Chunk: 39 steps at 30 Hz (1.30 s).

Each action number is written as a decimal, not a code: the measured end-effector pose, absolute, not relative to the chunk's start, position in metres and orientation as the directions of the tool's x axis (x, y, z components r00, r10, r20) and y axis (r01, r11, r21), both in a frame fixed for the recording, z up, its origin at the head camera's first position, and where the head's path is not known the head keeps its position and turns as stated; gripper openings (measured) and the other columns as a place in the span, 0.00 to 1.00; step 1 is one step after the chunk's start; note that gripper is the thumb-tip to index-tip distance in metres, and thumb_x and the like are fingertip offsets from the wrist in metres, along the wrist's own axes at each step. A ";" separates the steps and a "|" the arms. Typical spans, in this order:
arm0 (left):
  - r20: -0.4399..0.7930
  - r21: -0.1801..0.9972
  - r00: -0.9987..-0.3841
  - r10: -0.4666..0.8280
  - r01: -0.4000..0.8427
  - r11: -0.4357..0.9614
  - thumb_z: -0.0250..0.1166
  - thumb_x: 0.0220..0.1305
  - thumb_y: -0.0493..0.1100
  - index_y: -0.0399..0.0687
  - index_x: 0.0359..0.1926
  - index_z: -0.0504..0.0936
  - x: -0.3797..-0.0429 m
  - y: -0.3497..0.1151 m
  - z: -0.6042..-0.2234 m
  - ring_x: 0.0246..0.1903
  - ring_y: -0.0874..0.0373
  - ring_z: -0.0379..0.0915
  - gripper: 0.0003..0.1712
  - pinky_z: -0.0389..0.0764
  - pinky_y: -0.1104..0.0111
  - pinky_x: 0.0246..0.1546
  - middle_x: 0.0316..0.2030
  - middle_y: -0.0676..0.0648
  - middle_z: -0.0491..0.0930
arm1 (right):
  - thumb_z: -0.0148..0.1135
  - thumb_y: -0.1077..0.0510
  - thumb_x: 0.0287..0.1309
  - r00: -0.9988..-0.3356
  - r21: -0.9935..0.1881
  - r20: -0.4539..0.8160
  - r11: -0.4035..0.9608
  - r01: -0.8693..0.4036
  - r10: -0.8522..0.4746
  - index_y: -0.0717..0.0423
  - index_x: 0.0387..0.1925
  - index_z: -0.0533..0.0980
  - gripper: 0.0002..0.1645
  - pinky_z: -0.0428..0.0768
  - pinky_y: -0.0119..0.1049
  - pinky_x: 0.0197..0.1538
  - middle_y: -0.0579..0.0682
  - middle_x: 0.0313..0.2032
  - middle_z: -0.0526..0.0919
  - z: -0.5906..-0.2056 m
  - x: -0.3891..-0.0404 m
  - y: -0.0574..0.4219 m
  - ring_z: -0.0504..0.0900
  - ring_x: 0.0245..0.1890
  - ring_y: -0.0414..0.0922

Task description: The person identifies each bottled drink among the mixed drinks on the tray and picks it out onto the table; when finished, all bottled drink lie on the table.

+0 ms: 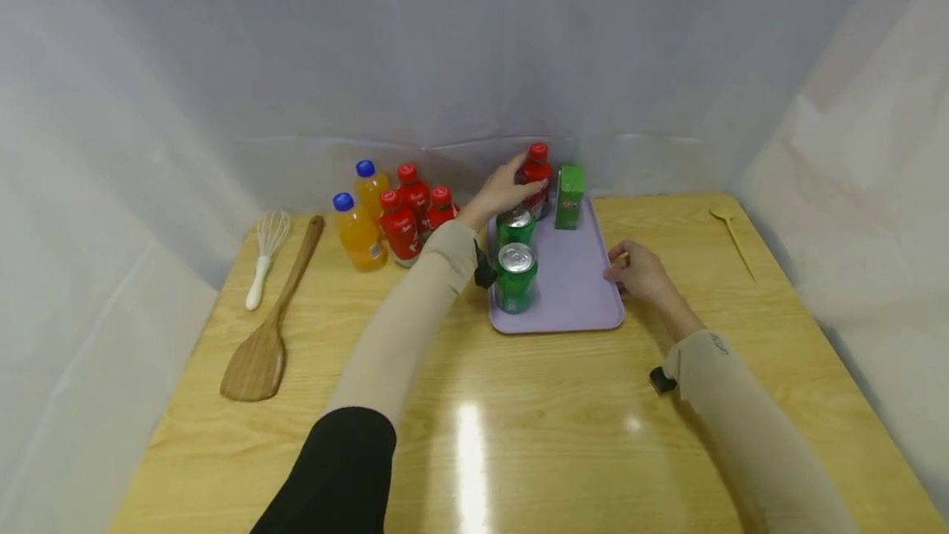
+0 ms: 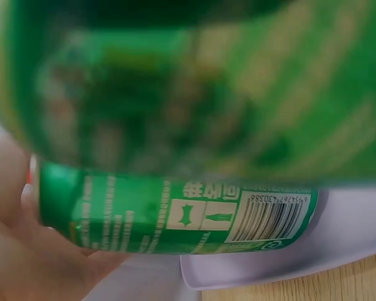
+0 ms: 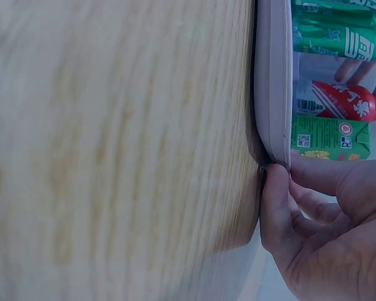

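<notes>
My left hand [image 1: 500,189] reaches across to the back of the lilac tray [image 1: 574,291] and holds a red-capped bottle [image 1: 537,175] standing there. Two green cans [image 1: 516,280] stand on the tray's left side, below my left wrist; they fill most of the left wrist view, where the hand [image 2: 31,251] shows only partly. A green drink carton [image 1: 570,198] stands upright right of the bottle. At the tray's right edge, my right hand [image 1: 639,272] pinches the rim between thumb and fingers, as the right wrist view shows.
Left of the tray stand several red-capped bottles [image 1: 400,227] and two orange drink bottles [image 1: 359,233]. Further left lie a whisk [image 1: 263,266] and a wooden spatula [image 1: 259,357]. A thin golden spoon [image 1: 734,241] lies at the right. White sheeting [image 1: 460,48] hangs behind the table.
</notes>
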State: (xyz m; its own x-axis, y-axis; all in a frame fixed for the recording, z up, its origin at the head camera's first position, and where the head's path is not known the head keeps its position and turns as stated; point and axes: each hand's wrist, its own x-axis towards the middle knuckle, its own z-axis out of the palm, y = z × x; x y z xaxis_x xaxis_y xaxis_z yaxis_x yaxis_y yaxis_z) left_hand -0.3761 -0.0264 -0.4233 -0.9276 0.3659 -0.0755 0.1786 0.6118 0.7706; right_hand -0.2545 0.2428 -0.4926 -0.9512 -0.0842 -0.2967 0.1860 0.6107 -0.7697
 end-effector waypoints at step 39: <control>0.134 0.745 -0.971 0.197 0.230 0.626 0.80 0.60 0.48 0.55 0.71 0.75 -0.373 -0.035 -0.432 0.63 0.48 0.79 0.39 0.79 0.55 0.65 0.66 0.46 0.82 | 0.62 0.66 0.71 -0.949 -0.768 -0.300 0.613 0.183 -0.093 0.68 0.61 0.70 0.21 0.87 0.34 0.32 0.55 0.37 0.80 -0.492 -0.254 0.233 0.83 0.30 0.42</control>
